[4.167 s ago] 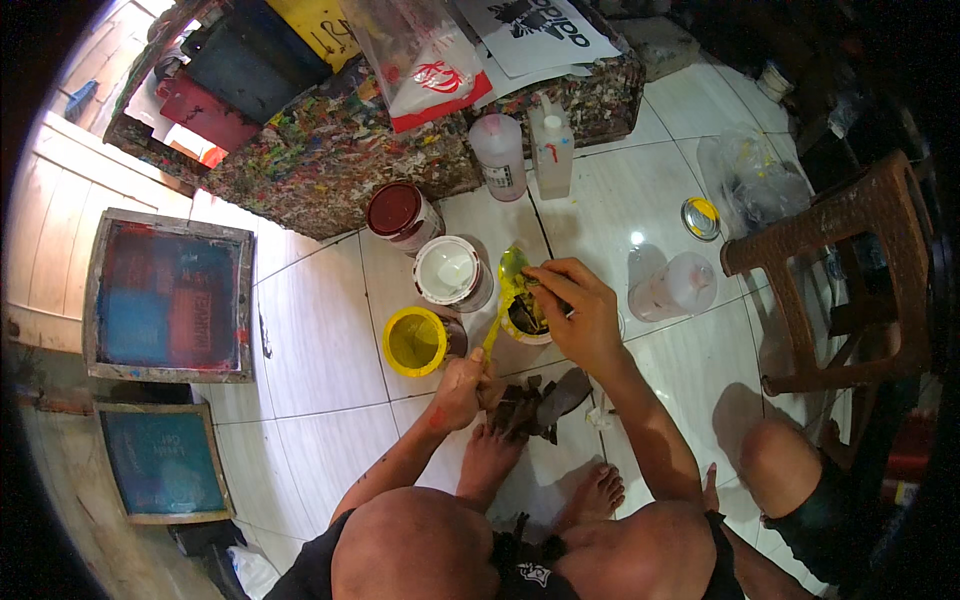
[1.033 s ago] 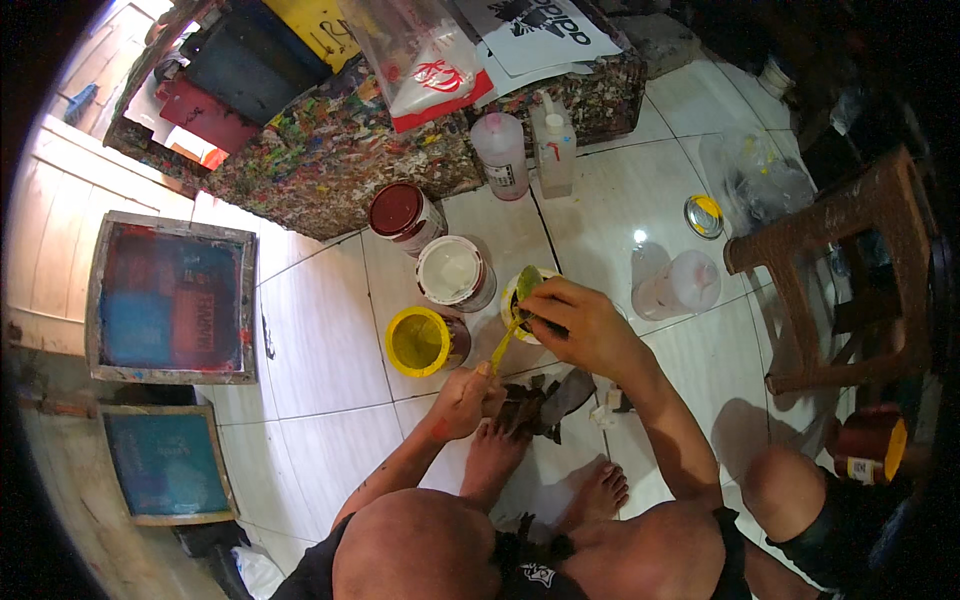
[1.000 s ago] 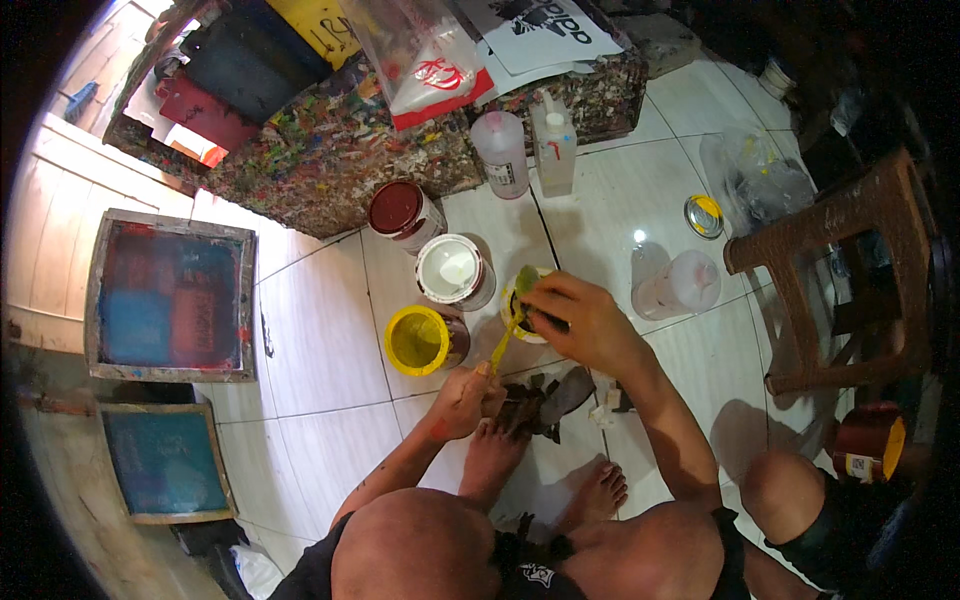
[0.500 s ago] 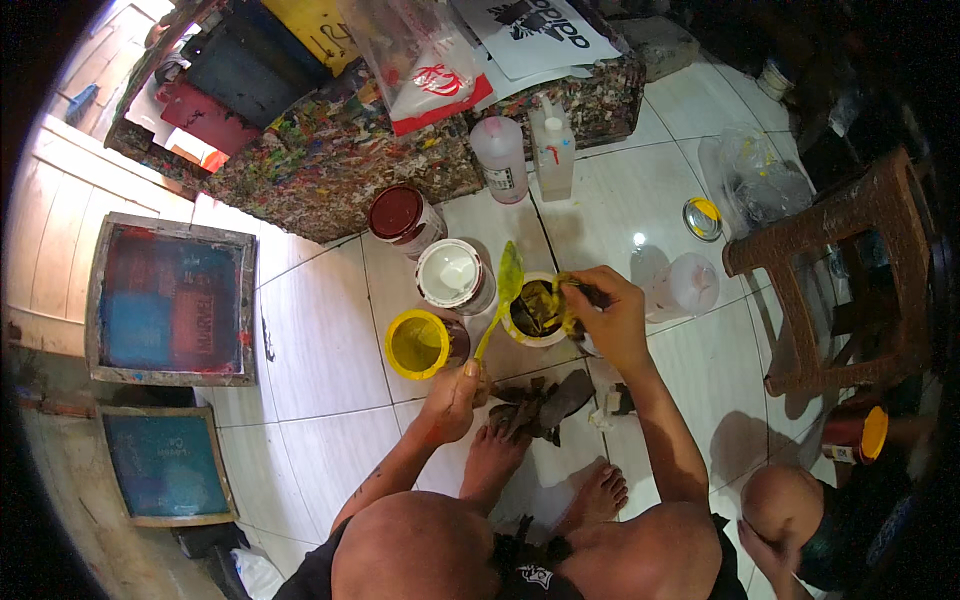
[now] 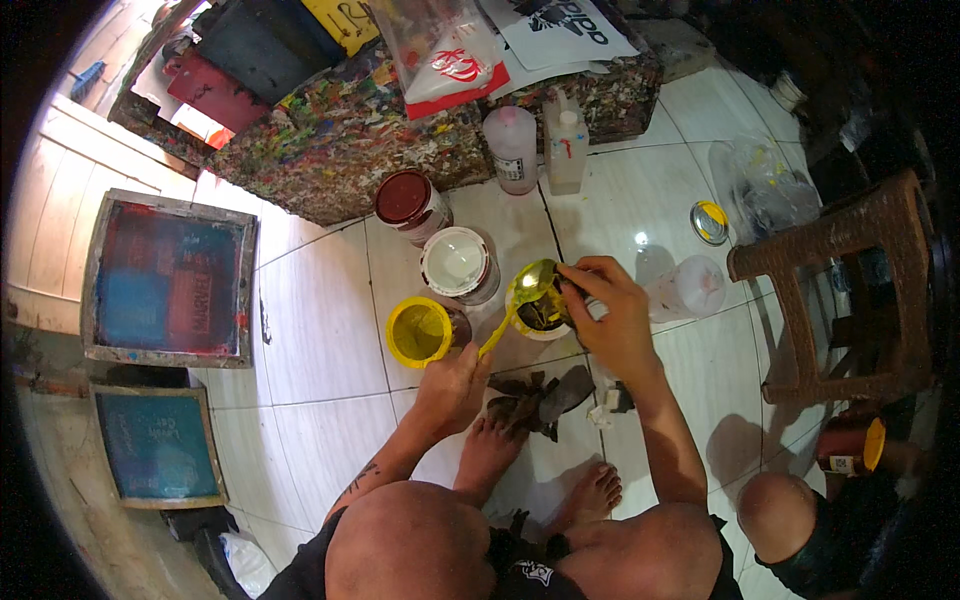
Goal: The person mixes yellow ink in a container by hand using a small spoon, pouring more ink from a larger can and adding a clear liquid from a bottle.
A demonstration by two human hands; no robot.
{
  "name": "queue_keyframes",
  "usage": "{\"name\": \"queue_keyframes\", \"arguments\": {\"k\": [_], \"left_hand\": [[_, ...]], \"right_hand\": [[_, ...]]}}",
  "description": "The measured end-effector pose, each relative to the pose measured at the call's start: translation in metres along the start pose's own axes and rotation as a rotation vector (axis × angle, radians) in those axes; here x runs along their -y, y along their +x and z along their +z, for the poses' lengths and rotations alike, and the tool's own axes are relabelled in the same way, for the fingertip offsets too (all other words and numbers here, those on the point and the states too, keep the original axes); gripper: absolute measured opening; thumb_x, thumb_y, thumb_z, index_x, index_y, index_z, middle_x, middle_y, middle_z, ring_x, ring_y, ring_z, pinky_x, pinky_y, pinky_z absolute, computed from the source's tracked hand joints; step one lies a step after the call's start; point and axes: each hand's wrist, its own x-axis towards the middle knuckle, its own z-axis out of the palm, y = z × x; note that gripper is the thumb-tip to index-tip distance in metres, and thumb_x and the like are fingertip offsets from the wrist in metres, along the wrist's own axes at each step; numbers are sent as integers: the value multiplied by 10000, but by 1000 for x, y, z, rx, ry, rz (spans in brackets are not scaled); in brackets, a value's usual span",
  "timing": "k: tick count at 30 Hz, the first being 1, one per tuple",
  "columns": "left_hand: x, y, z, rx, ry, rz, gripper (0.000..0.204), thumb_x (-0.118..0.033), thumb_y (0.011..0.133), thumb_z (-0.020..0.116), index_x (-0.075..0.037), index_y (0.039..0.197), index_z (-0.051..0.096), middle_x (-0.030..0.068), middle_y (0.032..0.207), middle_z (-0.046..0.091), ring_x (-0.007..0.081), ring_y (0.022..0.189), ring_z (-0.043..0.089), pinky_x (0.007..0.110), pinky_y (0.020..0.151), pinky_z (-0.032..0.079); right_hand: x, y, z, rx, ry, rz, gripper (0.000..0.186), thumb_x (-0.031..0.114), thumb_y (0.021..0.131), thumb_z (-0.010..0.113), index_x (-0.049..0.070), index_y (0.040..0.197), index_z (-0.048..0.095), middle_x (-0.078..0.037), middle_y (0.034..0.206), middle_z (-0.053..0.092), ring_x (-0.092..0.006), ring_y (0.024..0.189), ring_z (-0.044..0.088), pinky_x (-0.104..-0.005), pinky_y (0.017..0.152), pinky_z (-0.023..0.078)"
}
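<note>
A paint-coated yellow spoon [image 5: 530, 283] is gripped by its handle in my left hand [image 5: 455, 388], its bowl shiny and streaked. My right hand [image 5: 615, 310] is closed in a pinch at the tip of the spoon's bowl; what lies between its fingers is hidden. Directly below is a pale-rimmed tub [image 5: 553, 333] holding dark, yellow-smeared scraps. Left of it stands an open tub with a yellow rim [image 5: 392, 345] and yellow paint inside. Behind that is an open white tub [image 5: 425, 265] with white contents.
A dark-red-lidded tub [image 5: 405, 198] and two plastic bottles [image 5: 511, 150] stand near a paint-crusted bench [image 5: 300, 160]. Dark rags [image 5: 530, 405] lie by my feet. Two framed screens [image 5: 170, 280] are at left, a brown stool [image 5: 830, 240] at right. Another person's knee [image 5: 778, 510] shows lower right.
The spoon has tilted right and down over the scrap tub, its bowl now at my right fingers. The yellow-smeared scrap seen in my right hand is no longer clearly visible there.
</note>
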Motion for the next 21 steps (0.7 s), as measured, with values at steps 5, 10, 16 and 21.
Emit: {"name": "queue_keyframes", "arguments": {"k": [5,10,16,21], "left_hand": [[-9,2,-3,161,2,-175,127,-79,963,524,11,882,485,230,733,530,459,700,542,513,609,415],[-2,-2,3,41,13,43,111,-67,949,536,5,878,490,193,687,497,417,632,518,507,563,381],[1,-2,4,-4,57,86,144,-106,943,562,-10,866,488,187,617,543,404,569,571,490,506,432],[4,-4,6,-35,72,68,143,-116,952,545,-15,862,501,196,616,542,412,577,571,497,520,435]], "right_hand": [[-10,-8,26,88,-118,-152,230,11,879,655,19,1107,689,-146,1082,624,-309,917,665,-364,783,546],[-8,-3,23,53,-62,4,209,5,878,642,-3,1084,676,-153,1091,617,-337,946,654,-368,802,548],[-10,-6,27,119,-71,-26,187,9,882,635,-12,1063,675,-156,1066,616,-345,931,650,-371,801,544],[-14,-6,25,188,-44,1,204,13,873,644,-4,1075,668,-160,1079,620,-362,933,645,-399,825,532]]}}
